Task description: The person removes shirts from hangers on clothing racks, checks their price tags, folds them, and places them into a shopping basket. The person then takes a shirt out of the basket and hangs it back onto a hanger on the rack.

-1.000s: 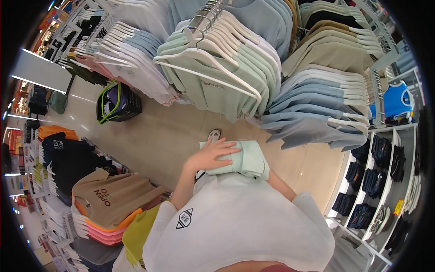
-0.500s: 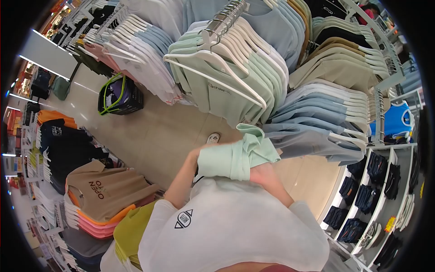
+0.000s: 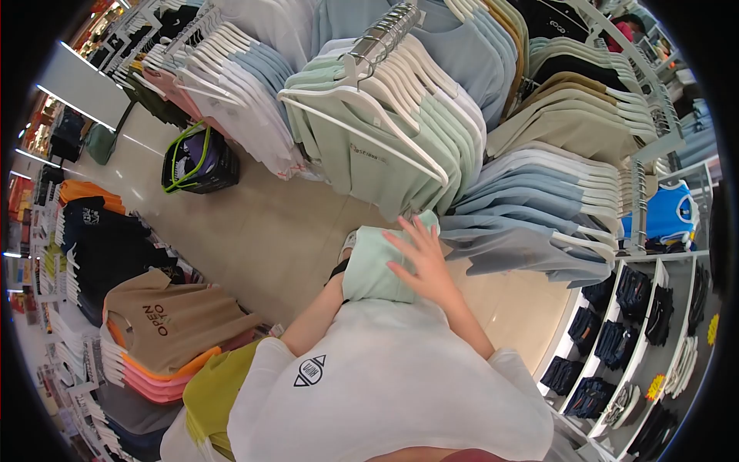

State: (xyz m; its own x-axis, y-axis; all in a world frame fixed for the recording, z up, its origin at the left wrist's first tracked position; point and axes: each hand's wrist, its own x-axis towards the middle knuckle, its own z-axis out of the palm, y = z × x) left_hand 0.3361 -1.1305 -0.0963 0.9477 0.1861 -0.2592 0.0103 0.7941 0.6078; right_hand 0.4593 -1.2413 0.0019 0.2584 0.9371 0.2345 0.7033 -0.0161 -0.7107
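A folded mint-green shirt (image 3: 379, 266) is held out in front of my white top, above the floor. My left hand is beneath it, its fingers hidden by the cloth; only the wrist and forearm show, with a dark band at the wrist. Over the right part of the shirt lies my right hand (image 3: 423, 262), fingers spread and slightly blurred, seemingly touching the fabric. Just ahead hang mint-green shirts (image 3: 339, 146) on white hangers, the front one with small dark lettering.
Grey-blue shirts (image 3: 516, 215) hang close at the right. A black shopping basket (image 3: 215, 171) with green handles stands on the floor. To the left hangs a brown "OPEN TO" T-shirt (image 3: 173, 319). Shelves of folded dark trousers (image 3: 593, 393) are at lower right.
The shirt was wrapped around both hands with a bunched end; now it lies flatter and folded. My right hand has come out from under the cloth to its top, fingers spread.
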